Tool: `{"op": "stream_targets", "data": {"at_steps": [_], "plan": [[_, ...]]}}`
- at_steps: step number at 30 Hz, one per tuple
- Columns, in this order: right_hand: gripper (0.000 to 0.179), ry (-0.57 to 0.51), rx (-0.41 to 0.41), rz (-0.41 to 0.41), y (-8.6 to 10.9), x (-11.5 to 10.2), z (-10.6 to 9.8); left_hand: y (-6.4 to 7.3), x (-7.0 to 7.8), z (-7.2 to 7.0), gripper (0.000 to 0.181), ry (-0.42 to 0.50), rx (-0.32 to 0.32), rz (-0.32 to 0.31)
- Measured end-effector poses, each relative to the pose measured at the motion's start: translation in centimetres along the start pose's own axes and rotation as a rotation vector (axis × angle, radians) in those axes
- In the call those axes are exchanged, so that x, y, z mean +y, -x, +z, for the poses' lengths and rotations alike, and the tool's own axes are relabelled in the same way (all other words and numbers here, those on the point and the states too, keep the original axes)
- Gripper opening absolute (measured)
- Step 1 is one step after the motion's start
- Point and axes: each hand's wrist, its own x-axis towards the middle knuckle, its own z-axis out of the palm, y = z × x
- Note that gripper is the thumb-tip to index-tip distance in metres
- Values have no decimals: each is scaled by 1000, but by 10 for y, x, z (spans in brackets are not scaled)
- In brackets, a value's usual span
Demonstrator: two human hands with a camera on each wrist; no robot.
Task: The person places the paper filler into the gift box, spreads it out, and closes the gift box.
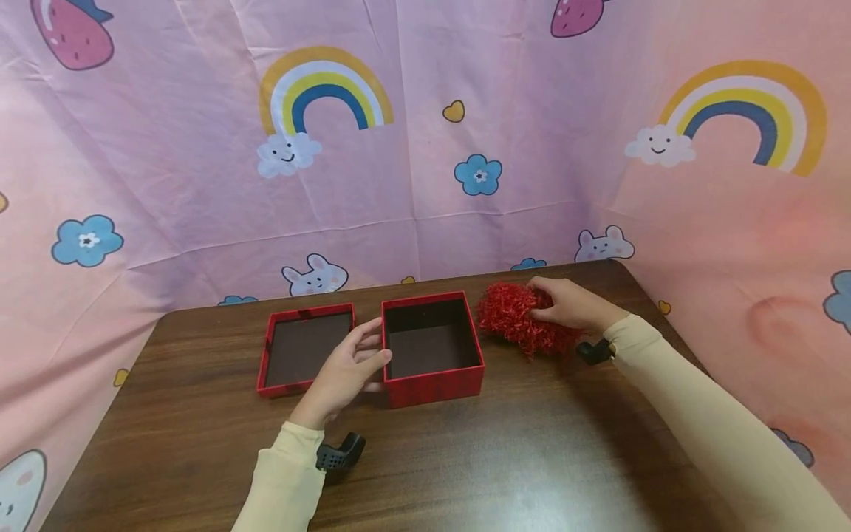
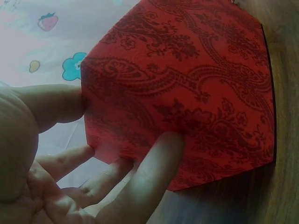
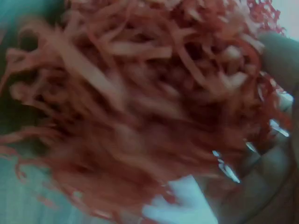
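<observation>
A red patterned box (image 1: 435, 388) with a dark inside stands uncovered on the table. My left hand (image 1: 346, 373) holds its left wall, the thumb over the rim and the fingers spread along the outside; in the left wrist view those fingers (image 2: 161, 154) touch the paisley-like side. To the right of the box, my right hand (image 1: 565, 301) grips a tangled bundle of red shredded paper (image 1: 508, 314). Curly strips of it fill the blurred right wrist view and partly hide the fingers (image 3: 266, 179).
Left of the box lies a red-rimmed lid (image 1: 306, 347), its dark inside facing up, partly behind my left hand. The brown wooden table (image 1: 425, 465) meets a printed pink cloth (image 1: 412, 185) at the back and sides. Each wrist carries a black device (image 1: 340, 452).
</observation>
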Motion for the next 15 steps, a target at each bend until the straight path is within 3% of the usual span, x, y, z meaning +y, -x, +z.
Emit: {"op": "stream_targets", "data": {"at_steps": [6, 15], "plan": [[68, 116, -137, -2, 0, 0, 15, 1, 1, 1, 72, -18, 6, -5], [35, 253, -31, -90, -6, -5, 8, 1, 0, 0, 71, -30, 12, 8]]}}
